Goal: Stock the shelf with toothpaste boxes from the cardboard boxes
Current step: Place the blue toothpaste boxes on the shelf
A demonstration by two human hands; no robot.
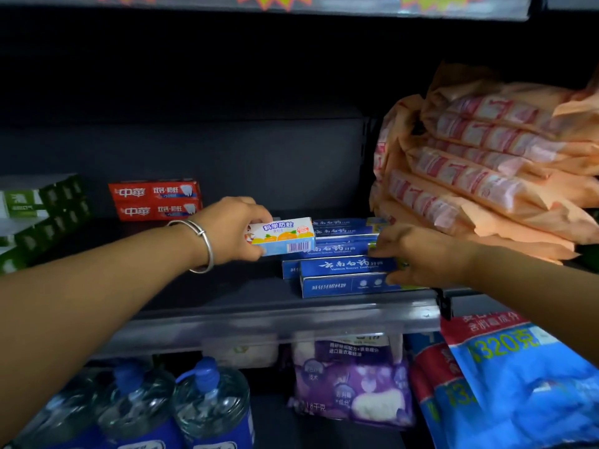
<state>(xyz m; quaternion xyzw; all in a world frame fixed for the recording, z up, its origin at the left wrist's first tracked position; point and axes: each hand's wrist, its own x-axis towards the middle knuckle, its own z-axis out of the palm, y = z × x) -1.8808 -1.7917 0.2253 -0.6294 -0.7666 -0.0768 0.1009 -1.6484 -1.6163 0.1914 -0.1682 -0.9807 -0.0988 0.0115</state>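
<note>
L hand (234, 229) grips small box (281, 236); R hand (418, 254) on blue boxes (348, 273)

Both forearms bare to the frame edge; no sleeves visible. Left wrist carries a thin silver metal bangle (201, 247): plain round wire, smooth finish, with a small wrapped band or knot at its upper part. It sits loose around the wrist. Left hand (236, 228) bare, no rings seen. Right hand (421, 254) bare, no glove; a small dark spot on one finger, too blurred to identify.
</note>
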